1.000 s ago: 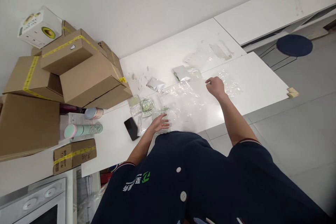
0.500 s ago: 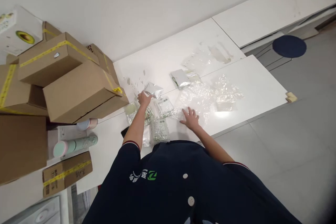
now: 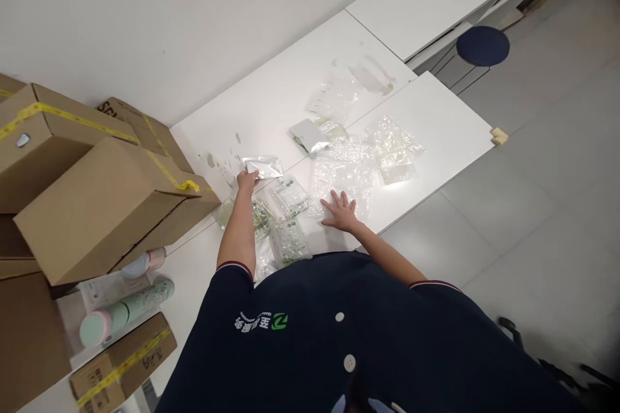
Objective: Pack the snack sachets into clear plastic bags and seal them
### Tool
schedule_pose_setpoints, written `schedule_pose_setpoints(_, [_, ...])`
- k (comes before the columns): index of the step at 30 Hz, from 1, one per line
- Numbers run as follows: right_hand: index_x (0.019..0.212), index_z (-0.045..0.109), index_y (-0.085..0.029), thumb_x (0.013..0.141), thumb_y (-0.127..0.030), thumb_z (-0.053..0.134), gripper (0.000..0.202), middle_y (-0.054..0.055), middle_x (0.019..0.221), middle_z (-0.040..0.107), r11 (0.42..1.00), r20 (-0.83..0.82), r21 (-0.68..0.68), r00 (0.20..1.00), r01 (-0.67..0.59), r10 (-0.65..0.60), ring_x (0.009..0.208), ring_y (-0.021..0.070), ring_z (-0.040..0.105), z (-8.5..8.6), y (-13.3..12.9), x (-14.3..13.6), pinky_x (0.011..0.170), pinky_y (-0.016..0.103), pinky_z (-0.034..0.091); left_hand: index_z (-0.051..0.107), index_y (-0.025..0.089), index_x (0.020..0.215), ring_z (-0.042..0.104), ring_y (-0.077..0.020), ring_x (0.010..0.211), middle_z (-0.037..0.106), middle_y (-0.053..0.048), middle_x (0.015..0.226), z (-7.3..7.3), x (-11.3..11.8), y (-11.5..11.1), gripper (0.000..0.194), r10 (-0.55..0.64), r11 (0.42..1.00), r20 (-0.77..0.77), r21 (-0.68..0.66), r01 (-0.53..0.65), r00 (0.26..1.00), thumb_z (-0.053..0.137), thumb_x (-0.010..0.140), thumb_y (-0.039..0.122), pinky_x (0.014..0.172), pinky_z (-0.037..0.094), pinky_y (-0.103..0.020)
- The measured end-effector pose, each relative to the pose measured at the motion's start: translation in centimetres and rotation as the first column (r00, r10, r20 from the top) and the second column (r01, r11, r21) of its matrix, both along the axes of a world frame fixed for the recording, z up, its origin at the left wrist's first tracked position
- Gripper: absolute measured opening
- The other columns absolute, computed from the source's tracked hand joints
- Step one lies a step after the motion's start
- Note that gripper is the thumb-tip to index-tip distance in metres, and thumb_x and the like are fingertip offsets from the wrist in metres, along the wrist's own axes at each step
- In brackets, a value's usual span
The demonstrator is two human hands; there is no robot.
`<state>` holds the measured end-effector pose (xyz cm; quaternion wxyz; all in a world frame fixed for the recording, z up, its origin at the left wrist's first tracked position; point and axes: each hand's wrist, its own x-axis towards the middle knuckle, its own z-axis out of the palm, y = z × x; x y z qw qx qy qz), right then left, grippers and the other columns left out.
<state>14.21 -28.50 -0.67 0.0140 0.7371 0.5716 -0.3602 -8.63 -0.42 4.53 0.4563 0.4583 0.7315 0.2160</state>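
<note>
My left hand grips the near left end of a silver foil pouch, its fingers closed on the edge. My right hand lies with fingers spread on a crinkled clear plastic bag. Between the hands is a clear packet with green print. Nearer my body sits another green-printed packet, and a green packet lies partly behind my left forearm. Farther back, a silver-white pouch rests beside a pale green packet.
Cardboard boxes with yellow tape are stacked at the left. Near them lie a mint-green bottle and a smaller taped box. More clear plastic lies to the right on the white table. A dark blue stool stands beyond.
The foil pouch in my left hand has turned flatter, its shiny face now showing. My right hand stays on the clear plastic with fingers spread. The camera view has shifted and tilted.
</note>
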Motion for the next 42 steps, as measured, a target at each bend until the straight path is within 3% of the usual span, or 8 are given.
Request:
schedule_pose_setpoints(5, [0.121,0.064,-0.024,0.084,-0.063,0.053,0.055,0.012,0.153,0.034,0.909,-0.336,0.203,0.898,0.364,-0.285,0.142,0.0351,0.023,3.0,0.0,1.9,0.111,0.059,0.020,0.050,0.016,0.084,0.058,-0.0067,0.070,0.058,0.004,0.076,4.5,-0.3,-4.2,0.027,0.074,0.988,0.517,0.079,-0.134,0.853,0.074,0.072,0.019,0.072,0.054,-0.024])
schedule_pose_setpoints(9, [0.121,0.060,-0.023,0.082,-0.067,0.052,0.059,0.011,0.119,0.064,0.725,-0.824,-0.048,0.383,0.687,-0.418,0.106,0.0261,0.061,6.5,-0.6,2.6,0.093,0.046,0.049,0.055,0.016,0.091,0.063,-0.0101,0.074,0.065,0.001,0.086,6.5,3.0,-12.1,0.038,-0.138,0.990,0.647,0.091,0.103,0.750,0.081,0.065,0.027,0.073,0.056,-0.028])
schedule_pose_setpoints(12, [0.107,0.063,-0.021,0.072,-0.061,0.068,0.053,0.006,0.095,0.070,0.696,-0.895,-0.272,0.091,0.665,-0.437,0.081,0.0206,0.066,7.4,-2.2,3.1,0.076,0.037,0.055,0.056,0.016,0.096,0.065,-0.0134,0.076,0.066,-0.002,0.091,4.8,6.9,-18.9,0.039,-0.212,0.959,0.674,0.003,0.284,0.708,0.079,0.069,0.030,0.074,0.056,-0.034])
schedule_pose_setpoints(18, [0.087,0.063,-0.017,0.050,-0.049,0.085,0.054,0.000,0.074,0.067,0.330,-0.805,-0.268,-0.022,0.905,-0.593,0.064,0.0159,0.060,3.1,-7.2,7.1,0.059,0.030,0.051,0.055,0.018,0.107,0.063,-0.0176,0.087,0.064,-0.007,0.097,-0.6,9.4,-27.0,0.023,-0.588,0.806,0.080,0.136,0.576,0.805,0.057,0.089,0.034,0.085,0.050,-0.037])
schedule_pose_setpoints(24, [0.088,0.063,-0.015,0.064,-0.053,0.075,0.046,0.003,0.073,0.064,0.509,-0.704,-0.171,0.257,0.843,-0.662,0.061,0.0155,0.057,-0.2,-7.5,8.7,0.056,0.030,0.049,0.055,0.018,0.121,0.046,-0.0294,0.114,0.055,-0.015,0.120,-1.7,8.6,-28.2,0.032,-0.663,0.306,-0.701,0.066,0.950,0.263,0.048,0.090,0.021,0.094,0.037,-0.044])
schedule_pose_setpoints(28, [0.119,0.056,-0.013,0.077,-0.044,0.064,0.052,0.012,0.100,0.065,0.624,-0.364,0.035,0.591,0.781,-0.720,0.079,0.0222,0.062,-0.5,-7.5,8.0,0.071,0.034,0.051,0.057,0.017,0.120,0.046,-0.0289,0.111,0.053,-0.017,0.121,-2.6,9.0,-27.9,0.036,-0.623,0.241,-0.773,-0.046,0.969,0.118,0.037,0.091,0.011,0.092,0.034,-0.044])
schedule_pose_setpoints(33, [0.136,0.047,-0.017,0.086,-0.024,0.048,0.051,0.020,0.136,0.046,0.853,0.026,0.278,0.884,0.443,-0.467,0.118,0.0340,0.049,0.6,-8.9,7.8,0.091,0.043,0.046,0.053,0.021,0.128,0.046,-0.0286,0.112,0.053,-0.017,0.123,-3.1,9.9,-26.9,0.044,-0.607,0.151,-0.793,-0.064,0.986,0.042,0.029,0.093,0.010,0.095,0.031,-0.047])
schedule_pose_setpoints(42, [0.151,0.021,-0.029,0.081,-0.040,0.053,0.078,0.005,0.160,0.017,0.992,0.176,0.128,0.984,0.013,-0.035,0.143,0.0356,0.014,-0.5,-10.4,6.8,0.109,0.056,0.024,0.045,0.015,0.138,0.051,-0.0286,0.105,0.059,-0.017,0.105,-3.8,11.2,-25.3,0.050,-0.629,0.067,-0.777,-0.096,0.993,-0.032,0.025,0.093,0.007,0.097,0.029,-0.048])
